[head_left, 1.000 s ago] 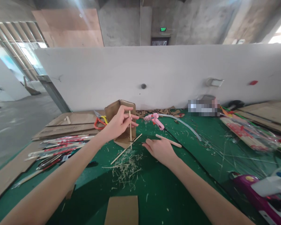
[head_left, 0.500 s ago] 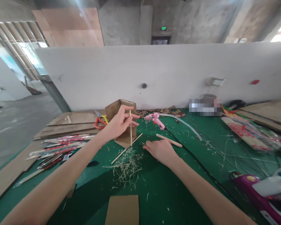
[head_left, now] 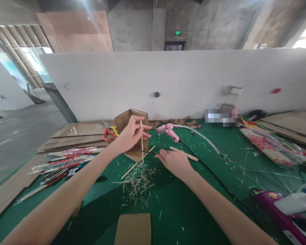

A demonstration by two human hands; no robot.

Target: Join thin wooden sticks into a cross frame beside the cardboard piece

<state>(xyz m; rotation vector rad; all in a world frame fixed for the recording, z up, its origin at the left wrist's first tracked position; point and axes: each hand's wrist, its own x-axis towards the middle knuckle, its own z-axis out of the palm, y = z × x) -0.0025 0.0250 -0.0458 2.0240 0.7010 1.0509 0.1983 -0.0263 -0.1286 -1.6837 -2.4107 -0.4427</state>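
Observation:
My left hand (head_left: 134, 133) pinches a thin wooden stick (head_left: 142, 146) upright between thumb and fingers, its lower end over a heap of pale shavings (head_left: 139, 183). My right hand (head_left: 174, 163) is closed on a thin dark tool (head_left: 150, 152) that points left and reaches the stick; I cannot make out what kind of tool it is. Another thin stick (head_left: 130, 171) lies slanted on the green table behind the upright one. A thicker wooden rod (head_left: 191, 157) rests just beyond my right hand.
A pink glue gun (head_left: 171, 132) with a black cord lies beyond my hands. An open cardboard box (head_left: 136, 151) and orange-yellow scissors (head_left: 109, 132) stand behind my left hand. Wrapped sticks (head_left: 63, 160) lie left, a cardboard piece (head_left: 134, 229) in front, a purple device (head_left: 272, 207) at right.
My right hand has risen slightly, and the dark tool's thin end now shows clearly across the upright stick, higher than before. My left hand holds nearly the same place.

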